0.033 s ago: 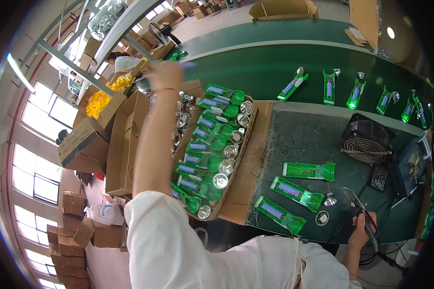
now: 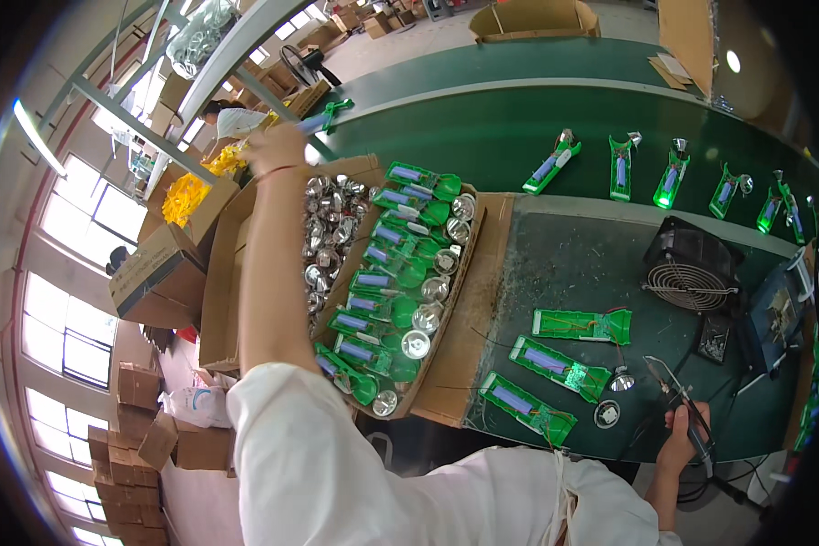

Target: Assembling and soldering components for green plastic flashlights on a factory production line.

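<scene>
1. My left hand [image 2: 278, 148]: reached far forward, at the far end of the cartons; motion-blurred. How far open its grip is, and whether it has hold of anything, I cannot tell. Just beside it: a bluish piece [image 2: 315, 123] and a green piece [image 2: 338, 108].
2. My right hand [image 2: 678, 443]: at the near edge of the counter [image 2: 573, 259]; grip closed around a pen-like tool [image 2: 699, 423], dark-handled, thin tip pointing forward and left.
3. Opened green casings [image 2: 560, 367], three: lying in a slanted row on the counter, left of my right hand; blue cells show in the nearer two.
4. Silvery reflectors [image 2: 607, 414], two: near the casings' right ends.
5. Shallow carton [image 2: 469, 255]: left of these, packed with green casings and round reflectors.
6. Loose reflectors [image 2: 329, 223]: heaped left of that carton.
7. Black fan [image 2: 692, 284]: right side of counter, round wire guard.
8. Far casings [image 2: 620, 171]: spaced in a row beyond; one glows green.
</scene>
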Demonstrator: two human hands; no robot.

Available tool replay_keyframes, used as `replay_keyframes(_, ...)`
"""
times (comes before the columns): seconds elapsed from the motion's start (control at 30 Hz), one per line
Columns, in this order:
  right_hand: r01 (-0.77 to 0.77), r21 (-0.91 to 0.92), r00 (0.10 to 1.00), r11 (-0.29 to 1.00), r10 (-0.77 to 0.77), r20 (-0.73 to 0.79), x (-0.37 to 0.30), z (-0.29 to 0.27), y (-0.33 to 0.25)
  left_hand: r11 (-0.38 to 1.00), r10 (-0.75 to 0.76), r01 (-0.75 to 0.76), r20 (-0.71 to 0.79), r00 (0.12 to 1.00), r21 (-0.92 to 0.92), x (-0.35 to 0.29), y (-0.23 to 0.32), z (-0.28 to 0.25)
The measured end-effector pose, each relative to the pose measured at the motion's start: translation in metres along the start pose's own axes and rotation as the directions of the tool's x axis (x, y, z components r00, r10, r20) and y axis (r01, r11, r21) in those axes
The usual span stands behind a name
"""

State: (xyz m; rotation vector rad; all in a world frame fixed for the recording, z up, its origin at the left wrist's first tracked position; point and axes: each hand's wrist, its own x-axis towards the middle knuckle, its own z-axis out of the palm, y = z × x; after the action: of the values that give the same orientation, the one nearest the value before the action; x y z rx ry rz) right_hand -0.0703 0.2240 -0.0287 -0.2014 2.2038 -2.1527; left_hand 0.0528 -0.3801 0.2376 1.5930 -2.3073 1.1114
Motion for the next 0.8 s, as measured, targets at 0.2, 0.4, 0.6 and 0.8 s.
replay_keyframes(0.2,-0.058,-0.012,0.997,0.998,0.057,-0.050,0.003,0.002,-0.003,0.952,0.243,-0.246,0.040,0.969,0.183,-0.077,0.016,-0.034)
replay_keyframes(0.4,-0.028,0.024,1.000,0.999,0.028,0.000,0.005,0.011,-0.008,0.625,0.596,-0.546,-0.111,0.795,-0.558,-0.174,0.059,-0.020)
replay_keyframes(0.6,-0.040,-0.001,0.999,0.999,0.040,-0.008,-0.002,0.004,-0.003,0.622,0.624,-0.532,-0.046,0.780,-0.574,-0.204,0.038,-0.013)
replay_keyframes(0.8,-0.025,0.019,1.000,0.999,0.026,-0.009,0.002,0.003,0.002,0.669,0.556,-0.437,0.014,0.831,-0.601,-0.208,0.011,-0.004)
